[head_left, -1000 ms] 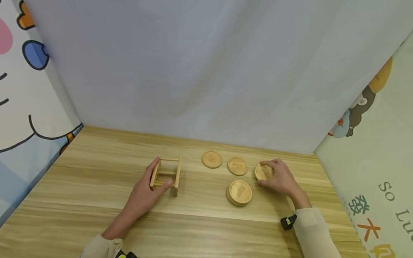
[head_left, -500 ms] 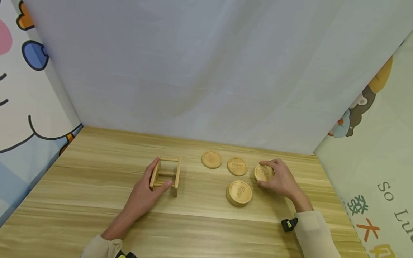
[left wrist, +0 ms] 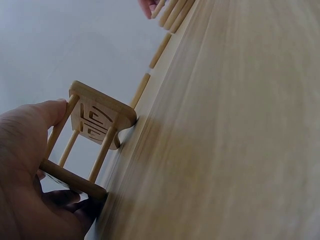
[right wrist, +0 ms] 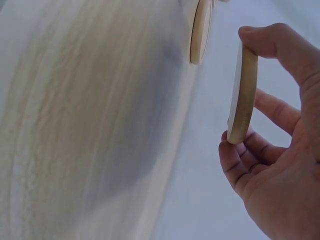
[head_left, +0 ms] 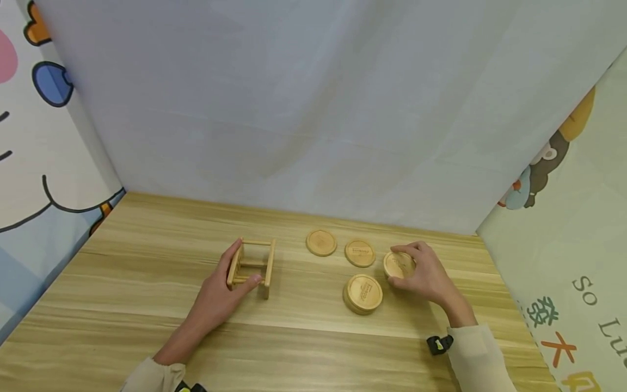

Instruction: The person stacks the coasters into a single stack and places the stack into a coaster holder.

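- A pale cloth rises at 12 o'clock behind the wood-grained tabletop.
- The right hand pinches the held disc at its edge between thumb and fingertips; the right wrist view shows it clear of the tabletop.
- From that disc, the rack stands well apart at 9 o'clock, gripped by the left hand.
- The edge pinch seems sound: a thin rim offers little purchase, so even pressure and slow turns of the wrist would serve best.
- Some height would help avoid clipping the lettered disc, near between 9 and 10 o'clock, or the stack at 8.
- The rack is probably light enough to skid if bumped; a gentle, steady left grip, fingers away from the gap between its sides, should guard against that.
- The held disc is round, pale yellow wood, with faint marks too small to read.
- The rack matches in colour: two flat sides joined by slim round rods, a pattern cut through one.
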